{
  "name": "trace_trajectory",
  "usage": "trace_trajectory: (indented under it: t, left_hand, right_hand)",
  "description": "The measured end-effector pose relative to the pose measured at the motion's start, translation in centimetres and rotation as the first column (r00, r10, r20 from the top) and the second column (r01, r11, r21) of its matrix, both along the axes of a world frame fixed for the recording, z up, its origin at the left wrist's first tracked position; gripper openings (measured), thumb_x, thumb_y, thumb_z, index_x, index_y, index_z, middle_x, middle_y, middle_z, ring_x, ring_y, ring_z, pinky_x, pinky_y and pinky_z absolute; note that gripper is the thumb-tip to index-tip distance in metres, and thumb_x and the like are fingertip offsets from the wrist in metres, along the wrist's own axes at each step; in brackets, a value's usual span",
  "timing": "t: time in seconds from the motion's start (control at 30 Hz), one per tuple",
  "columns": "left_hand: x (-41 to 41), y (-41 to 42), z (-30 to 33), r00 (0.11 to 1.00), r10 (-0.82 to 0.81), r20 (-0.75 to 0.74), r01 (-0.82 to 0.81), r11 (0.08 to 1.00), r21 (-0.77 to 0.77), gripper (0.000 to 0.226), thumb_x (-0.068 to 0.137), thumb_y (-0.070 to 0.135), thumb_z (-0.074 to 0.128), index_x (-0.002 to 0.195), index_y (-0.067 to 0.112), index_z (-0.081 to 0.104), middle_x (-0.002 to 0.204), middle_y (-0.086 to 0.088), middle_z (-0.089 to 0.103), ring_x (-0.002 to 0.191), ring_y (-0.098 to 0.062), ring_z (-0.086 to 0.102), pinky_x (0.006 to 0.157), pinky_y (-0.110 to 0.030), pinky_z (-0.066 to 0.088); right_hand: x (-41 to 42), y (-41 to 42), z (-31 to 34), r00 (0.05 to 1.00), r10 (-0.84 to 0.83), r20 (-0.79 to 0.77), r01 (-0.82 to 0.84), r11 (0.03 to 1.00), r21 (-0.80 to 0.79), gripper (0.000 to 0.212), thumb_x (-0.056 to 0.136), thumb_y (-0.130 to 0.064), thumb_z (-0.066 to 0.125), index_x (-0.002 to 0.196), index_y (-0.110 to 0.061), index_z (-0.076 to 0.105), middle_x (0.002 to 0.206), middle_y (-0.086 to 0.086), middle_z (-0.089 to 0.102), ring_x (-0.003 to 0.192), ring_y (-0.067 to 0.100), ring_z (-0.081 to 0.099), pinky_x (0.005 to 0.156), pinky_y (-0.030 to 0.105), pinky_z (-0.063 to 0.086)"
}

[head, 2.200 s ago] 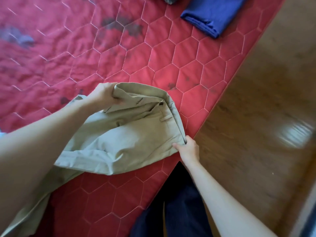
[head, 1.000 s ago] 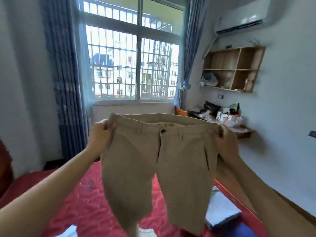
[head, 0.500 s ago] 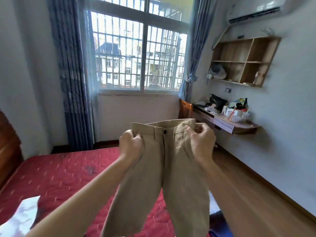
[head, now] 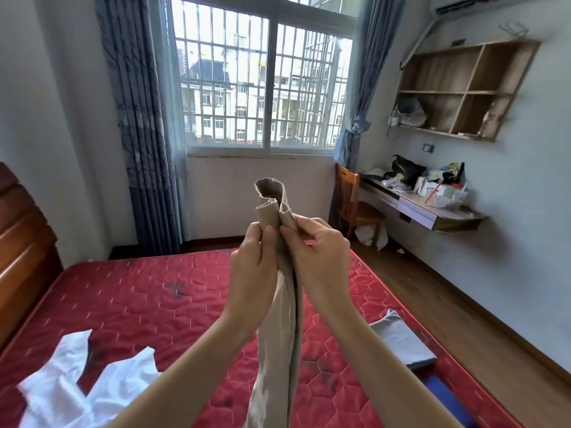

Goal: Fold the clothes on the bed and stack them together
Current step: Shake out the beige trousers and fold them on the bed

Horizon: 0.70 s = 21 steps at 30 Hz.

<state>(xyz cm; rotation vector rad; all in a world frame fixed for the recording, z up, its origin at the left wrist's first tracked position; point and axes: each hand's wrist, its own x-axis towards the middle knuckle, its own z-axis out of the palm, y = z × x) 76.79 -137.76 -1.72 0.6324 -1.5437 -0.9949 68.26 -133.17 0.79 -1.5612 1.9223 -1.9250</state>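
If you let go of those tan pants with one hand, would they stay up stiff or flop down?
Probably flop. The tan pants hang limp below the left hand and right hand, and the waistband curls over above the fingers. They look light, since pinching holds them up. The cloth seems unlikely to slip, being bunched in both grips.
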Motion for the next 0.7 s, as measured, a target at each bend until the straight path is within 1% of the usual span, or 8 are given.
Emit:
trace_trajectory:
  t: [0.07, 0.13, 0.2, 0.27, 0.4, 0.53, 0.63, 0.7]
  left_hand:
    - [0.7, 0.2, -0.7, 0.997, 0.020, 0.078, -0.014, 0.997, -0.080, 0.033, 0.096, 0.051, 0.040, 0.085, 0.023, 0.052, 0.057, 0.003, 0.055, 0.047, -0.011, 0.049, 0.048, -0.026, 0.048]
    - [1.4, 0.1, -1.7, 0.987, 0.040, 0.154, -0.018, 0.990, -0.143, 0.023, 0.094, 0.052, 0.047, 0.093, 0.029, 0.052, 0.061, 0.013, 0.059, 0.049, -0.003, 0.052, 0.046, -0.012, 0.036]
    - [2.0, -0.1, -2.7, 0.981, 0.049, 0.189, -0.018, 0.986, -0.163, 0.014, 0.093, 0.042, 0.056, 0.100, 0.029, 0.055, 0.065, 0.017, 0.059, 0.057, -0.001, 0.056, 0.050, -0.010, 0.037]
    - [2.4, -0.1, -3.1, 0.975, 0.041, 0.216, 0.005, 0.978, -0.208, 0.033, 0.092, 0.039, 0.051, 0.120, 0.023, 0.058, 0.073, 0.021, 0.062, 0.064, 0.005, 0.059, 0.056, -0.005, 0.039]
    - [2.3, 0.4, -3.2, 0.968, 0.024, 0.251, 0.050, 0.957, -0.285, 0.052, 0.096, 0.035, 0.036, 0.145, 0.017, 0.042, 0.103, 0.009, 0.066, 0.082, 0.008, 0.062, 0.070, -0.002, 0.042]
    - [1.9, 0.7, -3.4, 0.980, -0.132, 0.148, 0.154, 0.977, -0.148, 0.043, 0.094, 0.034, 0.056, 0.135, 0.022, 0.052, 0.101, 0.015, 0.070, 0.092, 0.001, 0.066, 0.075, -0.018, 0.052]
    - [2.0, 0.1, -3.6, 0.997, -0.061, 0.055, 0.062, 0.998, -0.024, 0.017, 0.092, 0.016, 0.063, 0.101, 0.030, 0.064, 0.083, 0.012, 0.070, 0.074, -0.005, 0.066, 0.064, -0.024, 0.051]
    - [2.1, -0.4, -3.8, 0.999, -0.030, 0.033, 0.030, 1.000, -0.007, 0.016, 0.095, 0.012, 0.057, 0.095, 0.026, 0.066, 0.082, 0.007, 0.070, 0.073, -0.012, 0.064, 0.062, -0.025, 0.051]
  right_hand:
    - [0.5, -0.1, -0.3, 0.992, 0.069, 0.101, -0.072, 0.997, 0.025, 0.020, 0.090, -0.015, 0.064, 0.105, -0.021, 0.075, 0.091, -0.010, 0.069, 0.083, 0.005, 0.067, 0.078, 0.029, 0.056]
    - [0.9, -0.1, -0.5, 0.968, 0.141, 0.206, -0.152, 0.988, 0.040, 0.017, 0.090, -0.011, 0.063, 0.099, -0.019, 0.076, 0.089, -0.001, 0.071, 0.082, 0.012, 0.069, 0.080, 0.040, 0.056]
    - [0.9, -0.3, -0.6, 0.933, 0.196, 0.300, -0.211, 0.977, 0.018, 0.013, 0.089, -0.009, 0.064, 0.090, -0.012, 0.076, 0.085, 0.011, 0.072, 0.079, 0.023, 0.068, 0.080, 0.050, 0.055]
    - [0.9, -0.4, -0.5, 0.910, 0.210, 0.356, -0.221, 0.975, -0.011, 0.012, 0.088, -0.007, 0.064, 0.086, -0.009, 0.076, 0.081, 0.017, 0.072, 0.074, 0.023, 0.065, 0.079, 0.054, 0.053]
    - [1.2, -0.4, -0.3, 0.921, 0.156, 0.358, -0.144, 0.988, -0.060, 0.014, 0.087, -0.007, 0.065, 0.084, -0.014, 0.077, 0.075, 0.006, 0.073, 0.072, 0.016, 0.068, 0.072, 0.037, 0.057]
    - [1.5, -0.6, -0.2, 0.950, 0.131, 0.283, -0.135, 0.991, -0.006, 0.016, 0.093, -0.020, 0.062, 0.086, -0.016, 0.076, 0.081, -0.004, 0.072, 0.081, 0.014, 0.070, 0.080, 0.037, 0.057]
    - [1.2, -0.7, -0.7, 0.967, 0.152, 0.205, -0.187, 0.969, 0.162, 0.043, 0.099, -0.036, 0.050, 0.078, -0.005, 0.072, 0.086, 0.003, 0.065, 0.087, 0.023, 0.067, 0.085, 0.049, 0.052]
    - [0.6, -0.2, -0.9, 0.937, 0.252, 0.241, -0.308, 0.923, 0.231, 0.040, 0.099, -0.037, 0.049, 0.082, -0.010, 0.073, 0.099, 0.005, 0.067, 0.097, 0.023, 0.067, 0.094, 0.049, 0.050]
